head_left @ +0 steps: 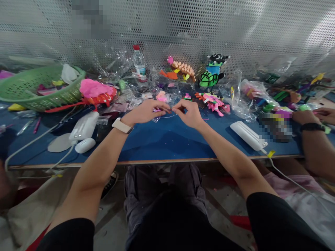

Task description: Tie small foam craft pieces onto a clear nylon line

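Observation:
My left hand [145, 111], with a pale watch band at the wrist, is closed in a pinch above the blue table [167, 143]. Facing it, my right hand [190, 112] pinches too, and the fingertips of both nearly meet. Whatever lies between them is thin and too small to make out. A bit of purple shows by my left fingers. Just behind the hands are a light pink lump [161, 96] and crumpled clear plastic wrap. A pink clay figure [215, 104] with orange and green parts lies beyond my right hand.
A green basket [34, 94] and a pink-and-red clay figure [96, 90] stand left. At the back are a bottle [139, 64], a spiky clay figure [184, 68] and a green-black one [210, 75]. White corded devices [247, 135] lie nearby; a co-worker's hands [305, 118] are at right.

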Demonstrator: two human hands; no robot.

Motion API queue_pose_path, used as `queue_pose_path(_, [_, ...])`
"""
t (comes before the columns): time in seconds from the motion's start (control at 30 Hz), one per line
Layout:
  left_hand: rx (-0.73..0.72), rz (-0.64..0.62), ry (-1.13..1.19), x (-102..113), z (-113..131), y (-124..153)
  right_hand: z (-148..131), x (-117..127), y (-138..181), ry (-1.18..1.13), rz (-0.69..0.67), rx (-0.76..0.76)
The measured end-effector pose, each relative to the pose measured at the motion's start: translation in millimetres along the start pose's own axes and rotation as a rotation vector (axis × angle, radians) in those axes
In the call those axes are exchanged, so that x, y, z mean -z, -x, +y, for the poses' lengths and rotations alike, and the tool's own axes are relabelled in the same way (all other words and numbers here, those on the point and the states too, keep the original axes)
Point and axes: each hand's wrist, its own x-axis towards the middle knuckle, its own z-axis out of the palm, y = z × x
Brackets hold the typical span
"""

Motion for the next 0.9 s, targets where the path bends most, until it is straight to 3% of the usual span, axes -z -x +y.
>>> queue_pose_path(0.13, [0.003, 0.149, 0.06, -9.6, 5.4, -1.8, -2.2, -3.8, 0.6, 0.013, 0.098, -0.071])
queue_pose_path(0.37, [0.006, 0.234, 0.28, -25.3, 9.6, -4.0, -4.8, -1.7, -1.4, 0.049, 0.163, -0.031])
queue_pose_path(0.47, [-0.049, 0.272, 0.083, -28.5, 7.2, -2.4, -5.8, -3.7, -1.0, 0.078, 0.168, -0.007])
queue_pose_path(0.67, [-0.171, 0.497, -0.537, -43.0, -1.5, -1.9, -3.9, -7.1, 0.5, 0.045, 0.165, -0.082])
queue_pose_path(0.8, [-0.287, 0.499, -0.657, -42.3, -2.0, -0.1, -0.6, -4.6, -0.3, 0.011, 0.21, -0.088])
queue_pose_path(0.9, [-0.319, 0.486, -0.599, -38.5, -0.2, 2.0, 2.2, -1.9, -0.9, 0.045, 0.209, -0.091])
